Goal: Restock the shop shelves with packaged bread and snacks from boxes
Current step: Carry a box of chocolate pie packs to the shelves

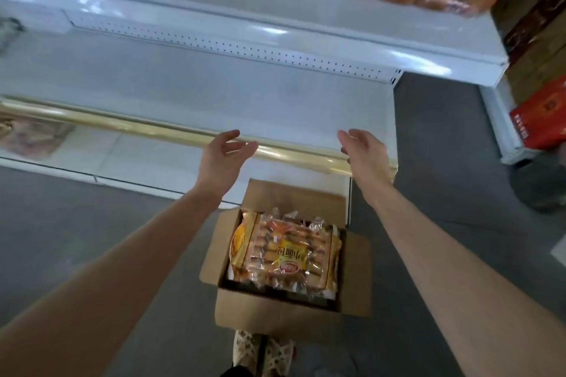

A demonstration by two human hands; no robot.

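Head view: the left hand and right hand are held empty, fingers relaxed. In the cardboard box below the fingers, packaged bread is seen; the shelf lies just beyond them.

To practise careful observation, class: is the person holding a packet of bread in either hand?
No: the left hand and right hand hover empty above the shelf edge, while the bread packets lie in the cardboard box.
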